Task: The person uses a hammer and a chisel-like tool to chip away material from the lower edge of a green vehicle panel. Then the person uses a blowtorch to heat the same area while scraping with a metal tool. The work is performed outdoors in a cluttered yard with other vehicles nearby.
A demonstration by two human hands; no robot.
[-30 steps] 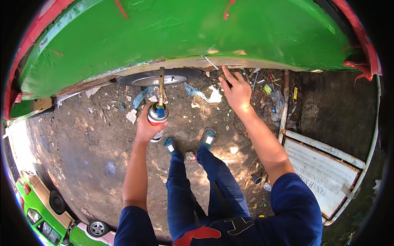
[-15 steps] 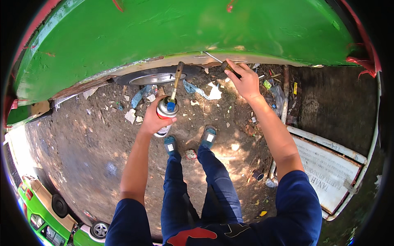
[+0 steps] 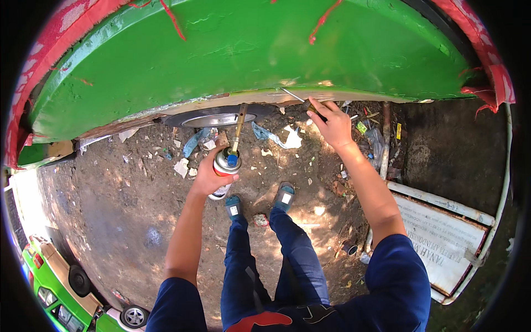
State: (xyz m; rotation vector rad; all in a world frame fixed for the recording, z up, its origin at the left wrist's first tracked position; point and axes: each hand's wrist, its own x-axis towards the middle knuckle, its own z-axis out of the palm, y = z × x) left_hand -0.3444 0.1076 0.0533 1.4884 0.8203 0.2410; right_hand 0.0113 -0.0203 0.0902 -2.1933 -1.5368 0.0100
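My left hand (image 3: 208, 176) is wrapped round a gas canister with a brass torch head (image 3: 239, 131) and a blue knob. The torch nozzle points up toward the green panel (image 3: 249, 50); I see no flame. In my right hand (image 3: 334, 124) is a screwdriver (image 3: 293, 95) with a dark handle, and its metal shaft reaches the lower edge of the panel. That edge is beige and worn, with patches of stripped paint. My fingers hide most of the screwdriver's handle.
Under the panel sits a wheel (image 3: 213, 118). Paint flakes, a blue rag (image 3: 197, 141) and plastic litter lie on the dirt. To the right are a white sign board (image 3: 442, 243) and metal pipes; a green vehicle (image 3: 58, 290) stands at lower left.
The view has tilted up slightly, so panel, hands and ground sit lower in the picture. More of the red-trimmed edge shows. Both hands keep their grips, the screwdriver still at the panel's lower edge.
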